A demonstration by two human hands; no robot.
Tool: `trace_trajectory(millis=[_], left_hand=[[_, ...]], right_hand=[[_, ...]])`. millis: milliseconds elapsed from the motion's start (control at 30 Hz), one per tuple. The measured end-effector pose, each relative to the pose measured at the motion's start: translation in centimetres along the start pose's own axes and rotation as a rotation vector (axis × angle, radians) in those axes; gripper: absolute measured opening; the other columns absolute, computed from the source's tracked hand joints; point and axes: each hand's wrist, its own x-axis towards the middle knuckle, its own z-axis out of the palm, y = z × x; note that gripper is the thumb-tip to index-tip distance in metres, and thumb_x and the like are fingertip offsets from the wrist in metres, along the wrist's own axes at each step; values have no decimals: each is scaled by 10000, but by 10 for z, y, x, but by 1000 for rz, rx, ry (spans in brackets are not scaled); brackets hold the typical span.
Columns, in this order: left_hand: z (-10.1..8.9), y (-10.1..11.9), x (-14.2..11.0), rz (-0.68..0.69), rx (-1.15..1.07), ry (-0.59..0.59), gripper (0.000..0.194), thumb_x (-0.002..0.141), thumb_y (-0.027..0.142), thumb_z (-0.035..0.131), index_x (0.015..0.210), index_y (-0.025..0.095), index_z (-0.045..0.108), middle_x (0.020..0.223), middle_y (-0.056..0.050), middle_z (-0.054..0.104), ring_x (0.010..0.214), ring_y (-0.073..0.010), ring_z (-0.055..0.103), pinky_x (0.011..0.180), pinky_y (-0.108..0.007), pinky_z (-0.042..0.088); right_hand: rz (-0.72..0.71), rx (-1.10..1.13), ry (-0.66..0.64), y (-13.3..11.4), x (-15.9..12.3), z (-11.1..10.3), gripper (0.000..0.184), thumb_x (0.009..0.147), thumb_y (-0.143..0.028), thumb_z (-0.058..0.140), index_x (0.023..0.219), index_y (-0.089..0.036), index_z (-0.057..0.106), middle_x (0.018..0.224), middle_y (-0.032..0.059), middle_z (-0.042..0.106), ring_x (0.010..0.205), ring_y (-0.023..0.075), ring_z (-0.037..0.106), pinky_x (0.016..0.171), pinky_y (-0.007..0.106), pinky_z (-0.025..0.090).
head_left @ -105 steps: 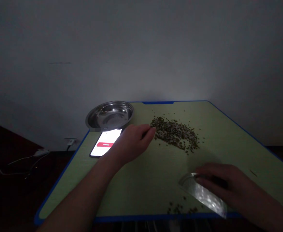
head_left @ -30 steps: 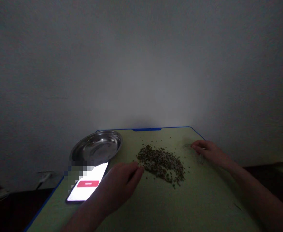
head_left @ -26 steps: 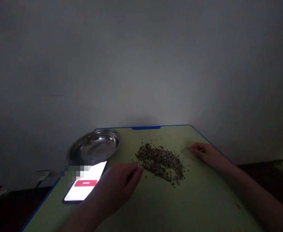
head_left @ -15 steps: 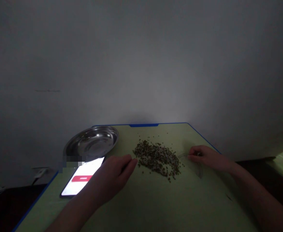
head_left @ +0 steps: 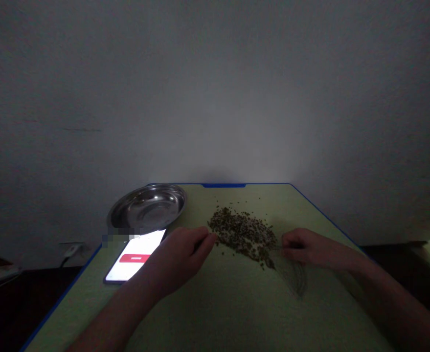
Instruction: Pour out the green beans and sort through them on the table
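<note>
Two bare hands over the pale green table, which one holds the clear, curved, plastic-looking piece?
The right hand, right of the dark, grainy heap, grips the clear, curved piece. The left hand, curled at the heap's left, shows no such piece.

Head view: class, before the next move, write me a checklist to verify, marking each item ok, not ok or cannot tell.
1. Right hand holds the clear sheet: ok, though the sheet is blurred.
2. Left hand is near the dark grains: ok, by their left edge.
3. Left hand holds nothing: cannot tell, fingers curled.
4. Grains all in one pile: not ok, strays lie around.
5. Bowl stands open side up: ok.
</note>
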Motion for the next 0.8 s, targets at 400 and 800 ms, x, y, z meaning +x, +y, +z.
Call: trace_trajectory(millis=[400,800], left_hand=[[1,3,-1,7,8,-11,417,944,388,359,589,177,414,501,48,381,460,-89,365,498,-269,177],[-1,2,-1,3,24,-22,417,949,404,354,612,172,433,534,43,410,489,-86,367,506,-272,176]], right_hand=[[-75,-114,-34,-45,3,18,211,846,-294,489,662,-192,505,610,-37,487,564,102,450,497,236,321],[-11,-105,-40,-20,-5,-1,276,884,-391,472,697,-201,542,621,-17,537,579,124,483,518,260,348]])
